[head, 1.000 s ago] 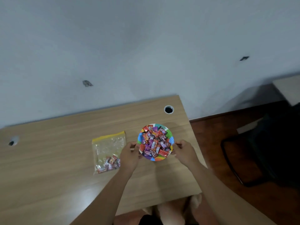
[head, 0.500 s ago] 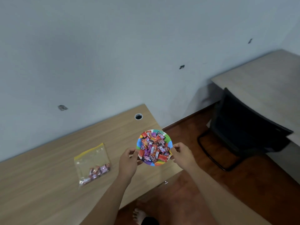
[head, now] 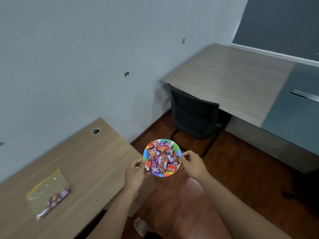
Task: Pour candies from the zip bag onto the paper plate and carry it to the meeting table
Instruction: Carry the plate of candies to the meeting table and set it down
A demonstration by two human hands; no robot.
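Plate of candies held in both hands, off the desk, en route to the far table.

L to R from the plate: zip bag (head: 50, 192) lies well left on the desk (head: 82, 163), nearly empty w/ a few candies left. Left hand (head: 135, 173) pinches the paper plate (head: 168, 174) at its left rim, right hand (head: 194, 163) at the right rim, prob. to keep it level so the candies (head: 161, 156) don't slide. Chair (head: 194, 114) & meeting table (head: 229, 80) lie beyond, up-right.
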